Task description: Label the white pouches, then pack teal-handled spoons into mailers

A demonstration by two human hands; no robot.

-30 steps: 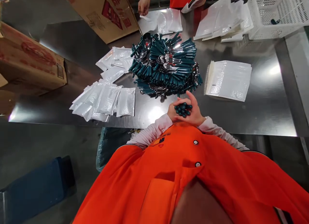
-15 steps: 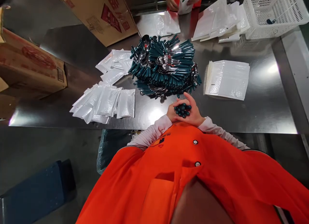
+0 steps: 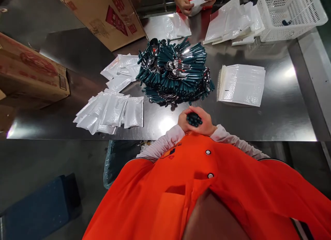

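Note:
My left hand [image 3: 183,120] and my right hand [image 3: 204,122] are clasped together close to my chest, at the near edge of the steel table [image 3: 279,109]. Both are wrapped round a bundle of dark green handled spoons [image 3: 193,119], held upright so only the handle ends show. Just beyond my hands lies a big heap of green handled spoons [image 3: 176,73]. A stack of white bubble pouches [image 3: 241,84] sits to the right of the heap. Filled white pouches [image 3: 111,109] lie fanned out to the left.
Two cardboard boxes, one [image 3: 31,73] at the left and one [image 3: 103,16] at the back left, stand on the table. A white plastic basket [image 3: 292,14] is at the back right beside more pouches [image 3: 232,23]. Another person's hands [image 3: 196,0] hold a pouch across the table.
My fingers have closed tighter round the spoon bundle; the right hand's raised fingers have folded down over it. The person opposite has brought both hands together on a pouch.

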